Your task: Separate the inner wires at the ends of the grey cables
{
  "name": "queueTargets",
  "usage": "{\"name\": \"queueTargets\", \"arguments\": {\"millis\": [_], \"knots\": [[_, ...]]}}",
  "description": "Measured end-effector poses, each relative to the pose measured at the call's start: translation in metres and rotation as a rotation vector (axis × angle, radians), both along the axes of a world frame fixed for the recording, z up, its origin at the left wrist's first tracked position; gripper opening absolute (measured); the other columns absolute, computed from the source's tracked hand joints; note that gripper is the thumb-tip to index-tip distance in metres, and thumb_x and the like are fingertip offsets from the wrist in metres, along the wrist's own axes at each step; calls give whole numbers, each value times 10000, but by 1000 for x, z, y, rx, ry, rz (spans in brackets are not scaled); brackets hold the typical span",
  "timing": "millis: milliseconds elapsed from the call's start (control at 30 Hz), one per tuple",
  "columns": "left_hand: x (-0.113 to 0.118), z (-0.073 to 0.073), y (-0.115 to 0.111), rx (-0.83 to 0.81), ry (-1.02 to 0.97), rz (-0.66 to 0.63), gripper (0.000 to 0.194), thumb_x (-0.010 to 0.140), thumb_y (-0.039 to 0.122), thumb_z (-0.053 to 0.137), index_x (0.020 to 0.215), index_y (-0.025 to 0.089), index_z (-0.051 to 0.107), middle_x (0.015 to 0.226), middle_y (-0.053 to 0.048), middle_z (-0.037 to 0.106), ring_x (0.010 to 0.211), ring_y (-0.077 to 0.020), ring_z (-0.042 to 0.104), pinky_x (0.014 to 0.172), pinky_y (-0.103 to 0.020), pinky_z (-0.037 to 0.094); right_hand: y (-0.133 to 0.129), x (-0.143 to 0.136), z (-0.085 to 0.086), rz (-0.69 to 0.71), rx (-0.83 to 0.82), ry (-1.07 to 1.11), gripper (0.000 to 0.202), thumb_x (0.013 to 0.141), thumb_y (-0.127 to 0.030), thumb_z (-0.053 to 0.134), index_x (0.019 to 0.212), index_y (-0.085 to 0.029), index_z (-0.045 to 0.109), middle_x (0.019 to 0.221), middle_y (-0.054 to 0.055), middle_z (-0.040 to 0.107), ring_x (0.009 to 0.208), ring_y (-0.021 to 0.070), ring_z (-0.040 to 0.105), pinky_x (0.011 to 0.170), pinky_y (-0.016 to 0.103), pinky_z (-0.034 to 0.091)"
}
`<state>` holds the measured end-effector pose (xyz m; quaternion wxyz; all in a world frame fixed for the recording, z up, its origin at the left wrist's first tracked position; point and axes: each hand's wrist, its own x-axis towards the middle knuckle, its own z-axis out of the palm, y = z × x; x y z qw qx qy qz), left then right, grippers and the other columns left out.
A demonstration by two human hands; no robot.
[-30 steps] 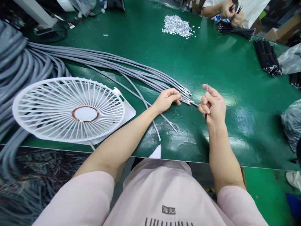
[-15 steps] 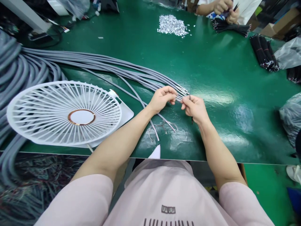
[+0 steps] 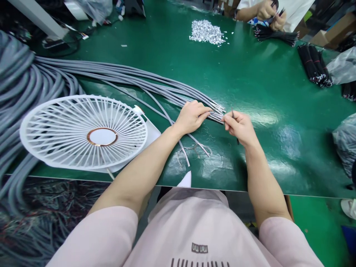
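Observation:
A bundle of grey cables (image 3: pixel 133 74) runs from the left across the green table, its pale stripped ends (image 3: pixel 218 107) bunched between my hands. My left hand (image 3: pixel 191 116) is closed at these ends, thumb and forefinger pinching a grey cable. Just to the right, my right hand (image 3: pixel 240 126) is closed in a pinch around a thin dark tool (image 3: pixel 233 113); its tip shows above the fingers and its other end below. The tool's exact kind is unclear. Two separate cable ends (image 3: pixel 204 149) with loose pale threads lie nearer my body.
A white fan (image 3: pixel 83 131) stands by my left forearm, before a thick cable coil (image 3: pixel 16 74). Silvery scraps (image 3: pixel 207 31) lie in a heap at the back. Across the table, a person's hands (image 3: pixel 268 13) work above black wire bundles (image 3: pixel 278 35). Plastic bags (image 3: pixel 345 66) sit on the right.
My right hand has moved slightly right, away from my left hand. My left fingers have stretched forward along the cable ends. The whole view has shifted a little.

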<state>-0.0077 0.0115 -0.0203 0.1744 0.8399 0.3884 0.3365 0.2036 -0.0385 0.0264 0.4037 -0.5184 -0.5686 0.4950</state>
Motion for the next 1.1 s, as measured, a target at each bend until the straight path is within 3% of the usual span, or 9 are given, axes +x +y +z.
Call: {"name": "queueTargets", "arguments": {"millis": [100,233,367,567,867,1100], "knots": [[0,3,1,31,13,34,403,993,432,414,1057,200,737,915,-89,704,878,-228,545,811,-370,353,-3,16,10,73,113,-320,428,904,-552,583,730,-174,684,519,-25,533,478,89,418,474,230,308],[-1,8,2,-2,90,11,424,1002,415,377,926,169,713,872,-96,682,850,-234,551,776,-367,348,-8,25,20,-126,341,-410,449,986,-513,443,907,-208,762,671,28,620,677,168,581,608,287,417],[-2,13,0,-51,118,-63,324,988,359,421,954,170,683,909,-86,696,858,-228,582,795,-364,356,-13,20,20,-214,550,-488,343,975,-431,497,1037,-242,777,754,48,665,745,195,605,705,340,466],[-3,13,-1,25,123,-62,267,962,379,498,963,187,684,875,-75,685,858,-228,548,816,-377,345,-13,10,7,-15,544,-682,306,955,-314,521,1116,-244,771,811,56,677,738,173,603,690,310,462],[-3,10,0,56,103,-64,257,950,388,532,945,193,701,868,-78,686,882,-243,529,838,-408,321,-10,8,-5,-44,578,-941,299,948,-254,518,1063,-264,794,899,67,733,828,198,645,651,295,426],[-3,12,-2,54,140,-63,211,928,358,568,917,188,692,862,-76,686,874,-243,531,830,-410,331,-7,7,-11,-1,572,-973,290,953,-269,523,1053,-278,795,912,62,738,846,199,647,638,292,409]]}}
